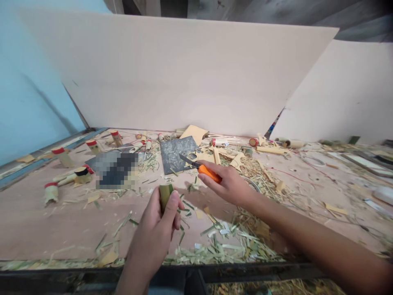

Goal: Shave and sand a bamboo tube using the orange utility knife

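Observation:
My left hand [162, 221] is wrapped round a short green bamboo piece [166, 196], held upright above the front middle of the table, its top end showing. To the right and farther forward, my right hand [229, 183] grips the orange handle of a knife [210, 173]. The knife's dark blade points left and away, over the right part of a dark grey sheet [175, 154]. Blade and bamboo piece are apart. Whether the blade touches the sheet I cannot tell.
Bamboo shavings [229, 246] litter the wooden table [39, 221]. Red-topped bamboo pieces, such as one upright piece [63, 157], stand or lie at the left. Behind the table leans a large pale board [184, 78]. At the right lie thin red cords, offcuts and a white object [383, 195].

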`<control>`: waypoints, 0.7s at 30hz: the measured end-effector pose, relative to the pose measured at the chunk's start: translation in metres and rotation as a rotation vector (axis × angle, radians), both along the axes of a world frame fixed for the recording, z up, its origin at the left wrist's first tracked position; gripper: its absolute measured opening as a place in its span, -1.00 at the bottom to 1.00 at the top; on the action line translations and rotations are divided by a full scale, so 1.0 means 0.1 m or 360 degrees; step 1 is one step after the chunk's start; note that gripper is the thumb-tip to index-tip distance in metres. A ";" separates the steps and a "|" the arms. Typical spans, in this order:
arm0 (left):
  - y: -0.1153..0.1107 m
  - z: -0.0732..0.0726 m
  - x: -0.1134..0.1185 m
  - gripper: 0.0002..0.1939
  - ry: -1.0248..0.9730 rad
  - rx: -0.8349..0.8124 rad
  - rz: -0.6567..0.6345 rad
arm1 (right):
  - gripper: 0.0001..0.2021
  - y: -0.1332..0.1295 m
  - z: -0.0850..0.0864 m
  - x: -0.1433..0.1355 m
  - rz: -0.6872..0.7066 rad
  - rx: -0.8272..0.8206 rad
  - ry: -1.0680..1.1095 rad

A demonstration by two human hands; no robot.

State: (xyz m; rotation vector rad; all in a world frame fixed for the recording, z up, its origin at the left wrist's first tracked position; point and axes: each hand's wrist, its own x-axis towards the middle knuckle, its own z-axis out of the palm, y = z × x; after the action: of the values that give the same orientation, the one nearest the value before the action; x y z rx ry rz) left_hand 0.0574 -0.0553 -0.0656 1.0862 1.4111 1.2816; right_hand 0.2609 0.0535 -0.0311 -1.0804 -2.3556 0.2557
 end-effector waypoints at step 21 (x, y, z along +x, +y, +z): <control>0.02 0.05 -0.11 -0.49 0.0436 -0.0003 -0.0138 | -0.38 -0.28 -0.15 -0.12 0.0539 0.0444 -0.0396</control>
State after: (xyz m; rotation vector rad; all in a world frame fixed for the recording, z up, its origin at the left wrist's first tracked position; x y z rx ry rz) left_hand 0.0462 -0.0536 -0.0608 1.3463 1.5464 1.0996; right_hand 0.2487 0.0256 -0.0460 -0.6079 -2.6918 -0.0940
